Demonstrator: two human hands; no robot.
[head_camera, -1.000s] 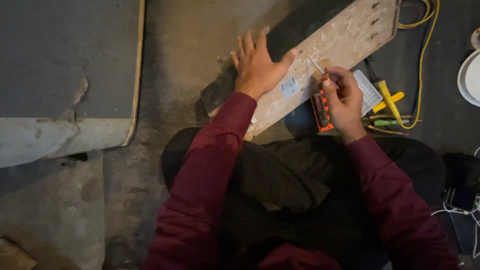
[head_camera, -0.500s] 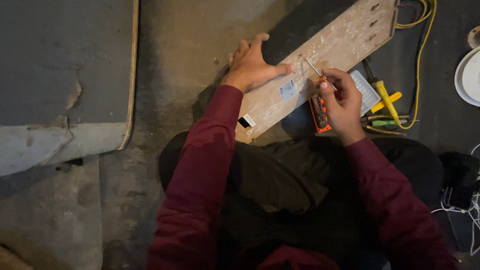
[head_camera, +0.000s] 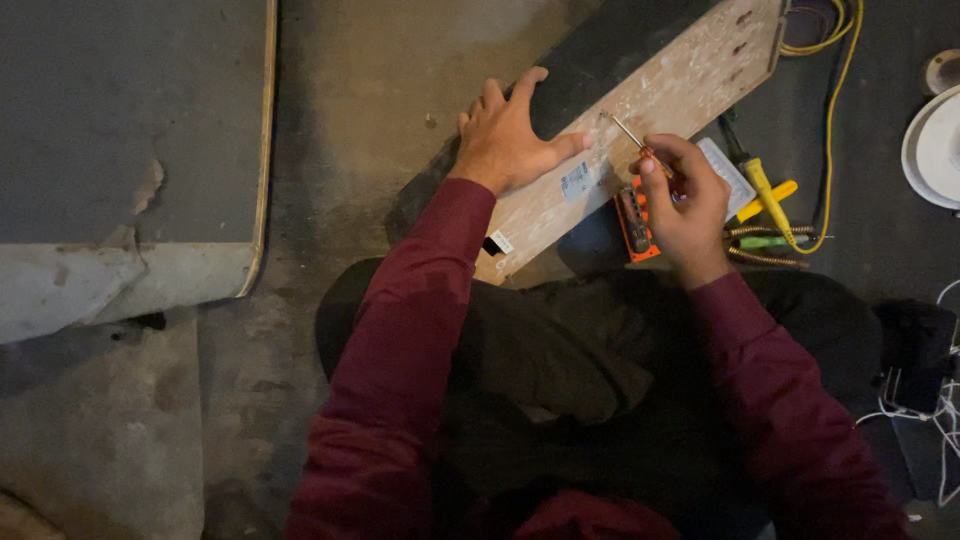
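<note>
Left hand (head_camera: 505, 145) slid down board (head_camera: 660, 110), now flat, fingers spread, pinning near edge. Right hand (head_camera: 690, 205) still pinching screwdriver (head_camera: 630, 133), tip on board.

Bare, stained concrete floor (head_camera: 330, 120) carried everything. A long, pale wooden plank (head_camera: 680, 95) lay slanted toward its far right corner. Beside the plank: orange tool case (head_camera: 634, 222), yellow-handled screwdrivers (head_camera: 762, 190), yellow cable (head_camera: 835, 90). Grey slab (head_camera: 120, 130) lay far left.

Pale speckled board (head_camera: 640, 130), maroon sleeves (head_camera: 400, 340), orange case (head_camera: 636, 222), yellow cable (head_camera: 836, 110)
</note>
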